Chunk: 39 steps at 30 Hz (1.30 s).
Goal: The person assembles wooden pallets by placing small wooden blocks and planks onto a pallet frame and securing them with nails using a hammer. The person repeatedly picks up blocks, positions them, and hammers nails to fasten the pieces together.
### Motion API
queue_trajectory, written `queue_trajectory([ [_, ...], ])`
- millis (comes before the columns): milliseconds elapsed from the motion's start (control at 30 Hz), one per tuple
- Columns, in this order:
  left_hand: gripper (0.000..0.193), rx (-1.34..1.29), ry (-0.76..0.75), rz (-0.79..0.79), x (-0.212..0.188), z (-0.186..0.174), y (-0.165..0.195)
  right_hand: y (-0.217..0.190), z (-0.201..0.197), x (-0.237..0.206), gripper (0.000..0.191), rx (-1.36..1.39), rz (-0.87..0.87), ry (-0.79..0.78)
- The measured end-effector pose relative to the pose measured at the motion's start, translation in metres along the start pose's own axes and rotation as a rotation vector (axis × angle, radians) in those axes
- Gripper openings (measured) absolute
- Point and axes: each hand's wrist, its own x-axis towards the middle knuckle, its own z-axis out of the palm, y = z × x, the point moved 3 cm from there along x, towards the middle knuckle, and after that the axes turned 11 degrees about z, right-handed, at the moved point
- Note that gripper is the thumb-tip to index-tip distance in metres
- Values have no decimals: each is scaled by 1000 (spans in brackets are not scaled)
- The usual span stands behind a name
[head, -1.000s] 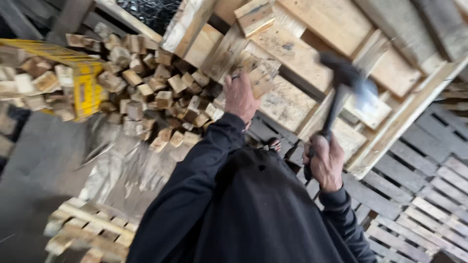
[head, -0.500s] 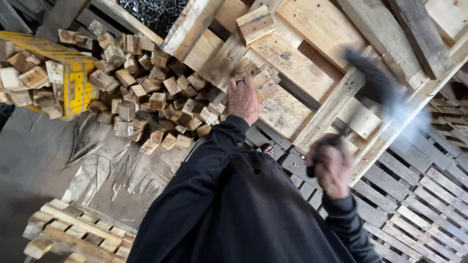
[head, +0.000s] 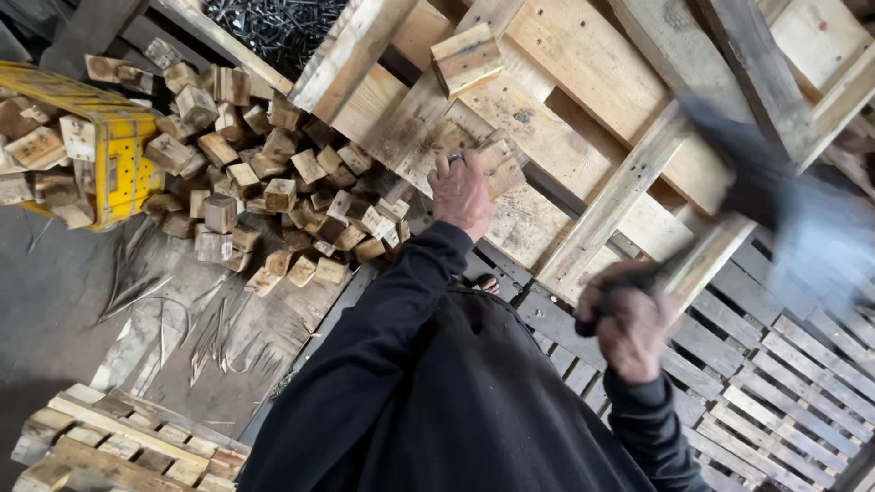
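My left hand (head: 462, 192) rests on a small wooden block (head: 499, 162) that sits on a pale wooden pallet (head: 583, 118), fingers curled around the block's near side. My right hand (head: 629, 323) grips the dark handle of a hammer (head: 775, 205), whose head is raised and blurred over the pallet's right side. Both arms wear black sleeves. Another loose block (head: 467, 57) lies on a pallet board farther up.
A heap of wooden blocks (head: 264, 182) lies left of the pallet beside a yellow crate (head: 123, 164). A pile of dark nails (head: 269, 23) sits at the top. Grey slatted pallets (head: 784, 383) cover the floor at right; a block-footed pallet (head: 109, 446) lies bottom left.
The hammer has swung from upright over the pallet's middle out to the right and lower. My left hand has stayed on the block.
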Motion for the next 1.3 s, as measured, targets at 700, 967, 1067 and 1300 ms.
queue_trajectory([
  [700, 64, 38, 30, -31, 8, -12, 15, 37, 11, 30, 44, 44, 96, -27],
  [967, 69, 114, 119, 42, 6, -5, 23, 34, -2, 5, 36, 14, 462, 147],
  [1067, 63, 72, 49, 8, 5, 0, 19, 15, 0, 2, 38, 193, 7, 134],
  [1300, 46, 72, -2, 82, 9, 4, 22, 79, 26, -5, 43, -177, 959, 7],
])
